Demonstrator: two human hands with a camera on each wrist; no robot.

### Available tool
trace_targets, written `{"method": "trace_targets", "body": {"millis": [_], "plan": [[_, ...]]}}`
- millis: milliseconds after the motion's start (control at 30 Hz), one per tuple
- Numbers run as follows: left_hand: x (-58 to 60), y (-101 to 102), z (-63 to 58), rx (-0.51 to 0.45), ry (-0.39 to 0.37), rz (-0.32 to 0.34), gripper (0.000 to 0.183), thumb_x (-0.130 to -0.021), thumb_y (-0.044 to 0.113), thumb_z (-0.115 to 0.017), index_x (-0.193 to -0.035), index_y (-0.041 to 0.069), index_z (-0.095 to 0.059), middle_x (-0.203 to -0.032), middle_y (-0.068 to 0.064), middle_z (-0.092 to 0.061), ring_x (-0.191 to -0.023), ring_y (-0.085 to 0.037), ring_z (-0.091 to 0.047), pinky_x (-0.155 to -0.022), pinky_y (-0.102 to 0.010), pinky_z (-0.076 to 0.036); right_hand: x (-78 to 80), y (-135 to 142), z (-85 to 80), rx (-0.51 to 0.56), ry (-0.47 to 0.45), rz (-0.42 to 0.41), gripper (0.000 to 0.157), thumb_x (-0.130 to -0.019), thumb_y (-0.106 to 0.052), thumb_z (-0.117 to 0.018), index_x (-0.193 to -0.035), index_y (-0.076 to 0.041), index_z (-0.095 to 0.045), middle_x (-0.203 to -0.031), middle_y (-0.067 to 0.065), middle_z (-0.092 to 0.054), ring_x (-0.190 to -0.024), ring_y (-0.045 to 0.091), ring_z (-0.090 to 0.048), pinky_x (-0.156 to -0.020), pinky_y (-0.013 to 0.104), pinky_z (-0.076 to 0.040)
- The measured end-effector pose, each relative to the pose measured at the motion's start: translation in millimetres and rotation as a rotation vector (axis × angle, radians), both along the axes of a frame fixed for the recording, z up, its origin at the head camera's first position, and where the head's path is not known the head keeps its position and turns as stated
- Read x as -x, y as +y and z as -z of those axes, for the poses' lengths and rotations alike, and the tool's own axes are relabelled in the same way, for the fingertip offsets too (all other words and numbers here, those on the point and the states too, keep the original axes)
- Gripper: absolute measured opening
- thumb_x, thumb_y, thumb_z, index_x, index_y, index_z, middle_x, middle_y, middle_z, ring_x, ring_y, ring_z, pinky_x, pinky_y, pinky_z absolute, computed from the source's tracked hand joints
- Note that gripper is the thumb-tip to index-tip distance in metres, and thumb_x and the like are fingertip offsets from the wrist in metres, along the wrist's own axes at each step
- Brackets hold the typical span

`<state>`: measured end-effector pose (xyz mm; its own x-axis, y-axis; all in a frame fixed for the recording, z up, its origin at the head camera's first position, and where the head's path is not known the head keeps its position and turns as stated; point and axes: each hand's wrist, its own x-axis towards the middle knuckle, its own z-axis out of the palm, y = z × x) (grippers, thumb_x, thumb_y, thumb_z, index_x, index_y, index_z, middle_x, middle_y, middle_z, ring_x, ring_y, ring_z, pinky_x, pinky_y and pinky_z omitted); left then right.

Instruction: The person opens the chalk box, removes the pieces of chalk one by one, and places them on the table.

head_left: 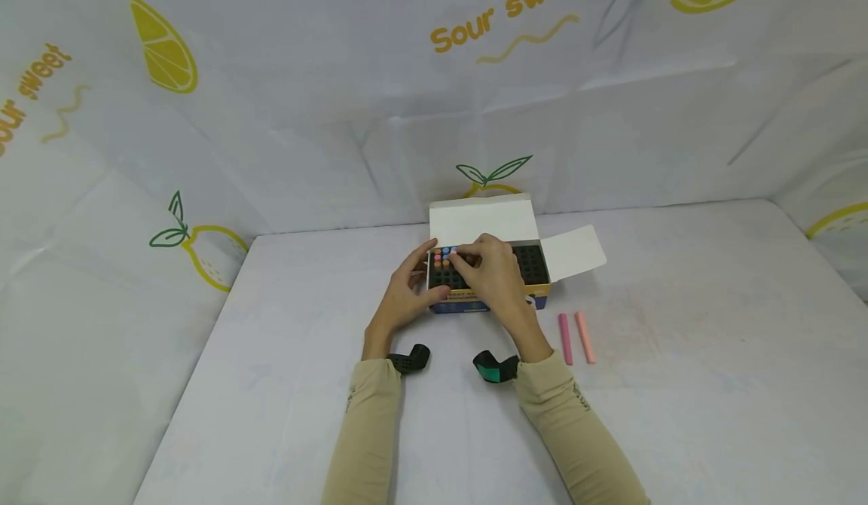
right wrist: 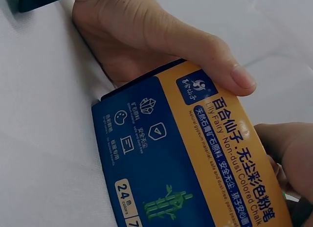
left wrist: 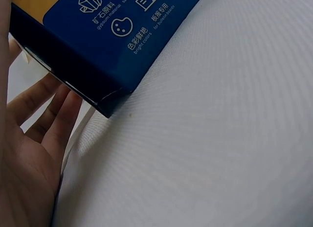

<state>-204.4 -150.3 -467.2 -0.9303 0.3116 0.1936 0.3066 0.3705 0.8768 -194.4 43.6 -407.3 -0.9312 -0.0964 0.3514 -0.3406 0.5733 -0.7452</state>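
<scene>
An open blue-and-yellow chalk box (head_left: pixel 461 307) stands on the table with a dark grid of holes inside. Several coloured chalk sticks (head_left: pixel 438 258) fill holes at its left end. My left hand (head_left: pixel 401 298) grips that end, its thumb on the front top edge and its fingers around the side and back. The right wrist view shows the left thumb (right wrist: pixel 242 78) on the box's rim. Over the grid, my right hand (head_left: pixel 498 275) pinches a chalk stick between thumb and index finger, mostly hidden by the fingertips.
The box's white lid (head_left: pixel 483 218) stands up at the back, and a side flap (head_left: pixel 575 254) sticks out to the right. On the white table (head_left: pixel 712 354) lie a magenta chalk stick (head_left: pixel 566 339) and a peach one (head_left: pixel 585 338), right of the right wrist. A printed cloth hangs behind.
</scene>
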Motion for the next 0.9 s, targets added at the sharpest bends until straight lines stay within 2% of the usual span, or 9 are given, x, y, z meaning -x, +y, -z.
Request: {"method": "trace_targets", "body": {"millis": [200,467,667,900], "plan": [[-0.6,0.1,0.2,0.000,-0.004,-0.005,0.103,-0.074,0.085,-0.066,-0.158,0.032,-0.038,-0.139,-0.010,-0.059,-0.127,-0.027,-0.056,-0.112,-0.051,-0.047,2.2,-0.4,0.7,0.095,0.019,0.027,0.020,-0.093,-0.018,-0.077,-0.102,-0.001,-0.081,-0.079,0.014,-0.064,-0.063,0.019,-0.057,-0.052,0.021,-0.041],[-0.2,0.5,0.6,-0.003,-0.001,0.003,0.104,-0.074,0.086,-0.065,-0.158,0.031,-0.038,-0.138,-0.011,-0.060,-0.127,-0.028,-0.056,-0.112,-0.052,-0.047,1.3,-0.5,-0.5,0.050,-0.055,0.043,0.027,-0.092,-0.026,-0.079,-0.110,-0.006,-0.080,-0.087,0.012,-0.067,-0.065,0.019,-0.059,-0.050,0.025,-0.044],[-0.3,1.0,-0.2,0.007,-0.002,-0.010,0.104,-0.073,0.087,-0.065,-0.157,0.031,-0.039,-0.135,-0.011,-0.061,-0.124,-0.028,-0.057,-0.111,-0.053,-0.047,2.6,-1.4,-1.4,0.042,-0.050,0.049,0.027,-0.092,-0.027,-0.078,-0.110,-0.007,-0.081,-0.087,0.012,-0.067,-0.066,0.019,-0.060,-0.051,0.025,-0.045],[0.8,-0.6,2.2,-0.033,-0.001,0.004,0.102,-0.078,0.074,-0.073,-0.159,0.023,-0.039,-0.137,-0.017,-0.059,-0.126,-0.034,-0.055,-0.112,-0.057,-0.045,3.0,-1.6,-4.1,0.084,-0.014,0.046,0.027,-0.091,-0.025,-0.079,-0.109,-0.005,-0.081,-0.083,0.014,-0.065,-0.062,0.018,-0.056,-0.050,0.022,-0.041]]}}
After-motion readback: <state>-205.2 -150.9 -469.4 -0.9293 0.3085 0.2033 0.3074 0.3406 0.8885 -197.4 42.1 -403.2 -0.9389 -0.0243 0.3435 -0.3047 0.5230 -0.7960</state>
